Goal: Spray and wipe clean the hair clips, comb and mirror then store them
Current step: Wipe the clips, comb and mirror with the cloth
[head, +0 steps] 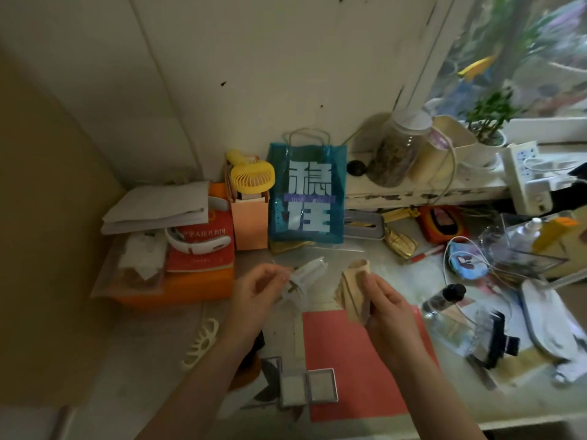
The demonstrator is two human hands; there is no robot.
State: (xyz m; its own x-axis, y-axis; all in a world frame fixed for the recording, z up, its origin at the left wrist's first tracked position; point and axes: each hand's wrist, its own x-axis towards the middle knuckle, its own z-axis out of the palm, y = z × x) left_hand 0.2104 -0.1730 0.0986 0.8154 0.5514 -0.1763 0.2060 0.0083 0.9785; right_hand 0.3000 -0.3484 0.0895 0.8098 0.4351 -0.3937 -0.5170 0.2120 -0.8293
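With the small folding mirror (307, 389) lying open nearest on the tabletop (152, 350), the left hand (254, 296) is pinching a white hair clip (305, 276) loosely enough to drop it while the right hand (386, 308) is clutching a beige cloth (354, 290).

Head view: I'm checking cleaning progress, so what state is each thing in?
left hand: holds the white hair clip above the desk.
right hand: holds the beige cloth, bunched.
cream hair clip: lying on the desk, untouched.
spray bottle: lying on its side.
folding mirror: open on the desk.
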